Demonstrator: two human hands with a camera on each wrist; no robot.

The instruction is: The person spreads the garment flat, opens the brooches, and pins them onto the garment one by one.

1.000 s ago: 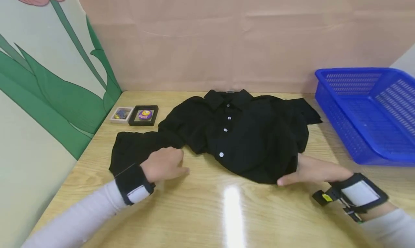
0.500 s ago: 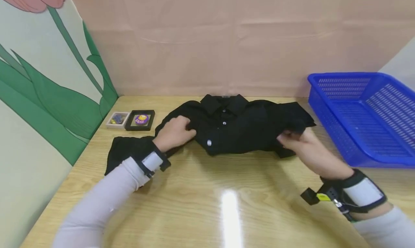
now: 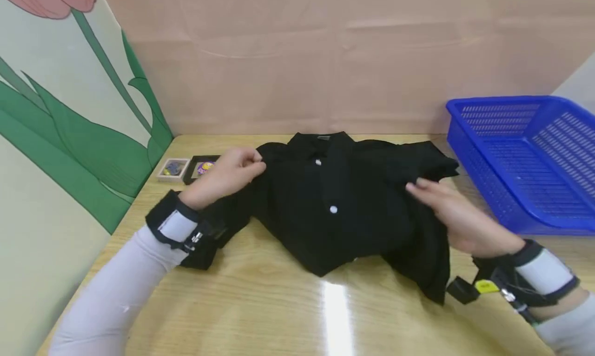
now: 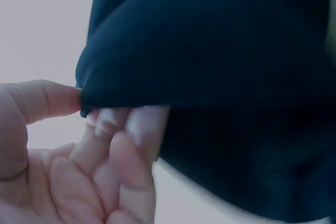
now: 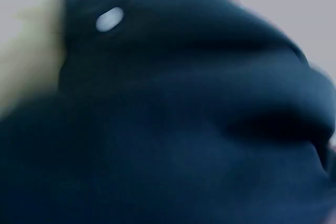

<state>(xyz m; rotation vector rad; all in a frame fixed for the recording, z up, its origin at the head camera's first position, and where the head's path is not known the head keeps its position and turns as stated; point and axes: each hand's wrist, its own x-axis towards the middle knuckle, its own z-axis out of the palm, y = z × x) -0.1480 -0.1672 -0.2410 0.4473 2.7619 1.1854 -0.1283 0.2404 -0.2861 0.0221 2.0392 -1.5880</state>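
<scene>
A black button-up shirt (image 3: 297,201) with pale buttons lies bunched across the table, collar toward the back wall. My left hand (image 3: 228,172) pinches its cloth at the left side, lifting an edge. In the left wrist view, the thumb (image 4: 55,98) and fingertips meet at a corner of the dark cloth (image 4: 199,51). At the shirt's right side, near the sleeve, my right hand (image 3: 457,216) has its fingers extended along the cloth. Dark fabric with one button (image 5: 109,19) fills most of the blurred right wrist view, hiding nearly all of that hand.
A blue plastic basket (image 3: 483,175) stands at the right, beyond my right hand. Two small framed badges, one in a white frame (image 3: 173,169) and one in a black frame (image 3: 189,175), lie at the back left. A pink sheet (image 3: 297,61) hangs behind the table (image 3: 260,304).
The shirt's front hem was raised toward the collar, then dropped forward again. My left hand moved up from the left sleeve to the shirt's side. My right hand's fingers have straightened from their grip.
</scene>
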